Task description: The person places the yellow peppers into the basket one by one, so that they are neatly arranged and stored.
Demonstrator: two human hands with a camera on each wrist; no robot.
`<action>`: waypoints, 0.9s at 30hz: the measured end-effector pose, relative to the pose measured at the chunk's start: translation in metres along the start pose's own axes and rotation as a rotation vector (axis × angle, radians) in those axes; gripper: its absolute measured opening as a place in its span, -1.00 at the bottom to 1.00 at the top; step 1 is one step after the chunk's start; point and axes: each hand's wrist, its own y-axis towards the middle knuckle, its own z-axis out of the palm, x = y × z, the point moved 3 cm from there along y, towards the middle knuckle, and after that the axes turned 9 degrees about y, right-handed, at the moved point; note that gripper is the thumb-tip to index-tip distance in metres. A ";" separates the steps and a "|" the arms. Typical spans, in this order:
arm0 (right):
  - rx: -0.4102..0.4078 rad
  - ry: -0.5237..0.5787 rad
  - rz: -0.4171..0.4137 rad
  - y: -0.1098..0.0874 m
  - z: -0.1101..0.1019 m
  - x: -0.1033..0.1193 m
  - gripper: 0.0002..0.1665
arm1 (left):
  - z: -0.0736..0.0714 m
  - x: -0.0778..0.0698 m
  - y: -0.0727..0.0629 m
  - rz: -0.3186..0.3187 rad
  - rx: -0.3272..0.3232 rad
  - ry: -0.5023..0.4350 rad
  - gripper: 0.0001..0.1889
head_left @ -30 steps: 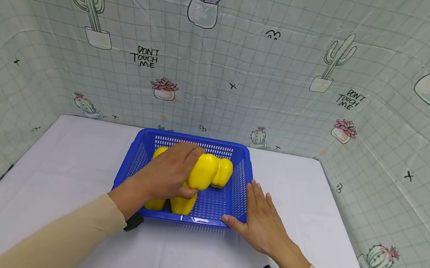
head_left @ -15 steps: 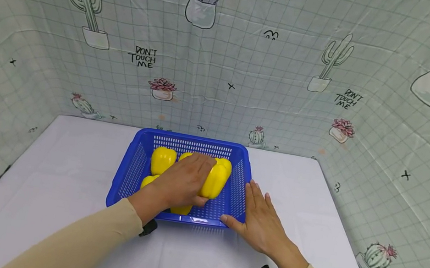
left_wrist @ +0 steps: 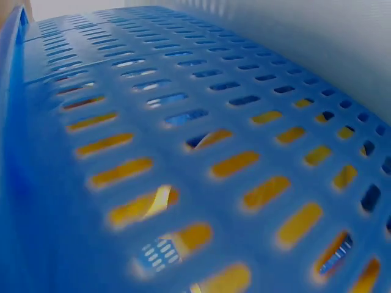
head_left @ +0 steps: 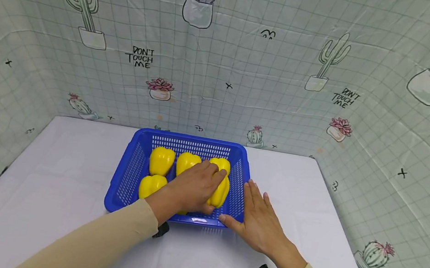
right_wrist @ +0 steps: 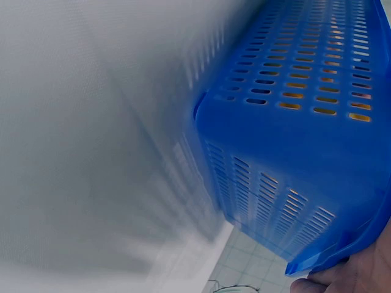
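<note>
In the head view my left hand (head_left: 196, 189) reaches over the front rim into a blue basket (head_left: 119, 175) and grips a yellow bell pepper (head_left: 221, 194) near its right front part. Several other yellow bell peppers lie inside: one at the back left (head_left: 161, 161), another at the back middle (head_left: 187, 163), one at the front left (head_left: 151, 185). A further pepper is mostly hidden under my left hand. My right hand (head_left: 264, 222) rests with straight fingers along the basket's right side, its thumb at the front rim.
The basket stands on a white-covered table (head_left: 76, 169). Behind and at both sides rises a cactus-patterned cloth (head_left: 227, 52). In the left wrist view, the slotted basket wall (left_wrist: 183, 140) fills most of the picture, yellow showing through.
My left hand has moved right and toward the front with the gripped pepper, lowering it at the basket's right side. More peppers on the left now show. My right hand stays at the corner.
</note>
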 end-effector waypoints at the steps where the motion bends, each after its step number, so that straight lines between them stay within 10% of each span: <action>1: 0.000 0.001 0.000 0.000 0.000 0.000 0.36 | 0.001 -0.001 0.001 -0.001 0.009 0.008 0.03; 27: -0.010 -0.015 -0.012 0.001 0.000 0.000 0.35 | 0.026 -0.023 0.021 0.019 0.096 0.119 -0.03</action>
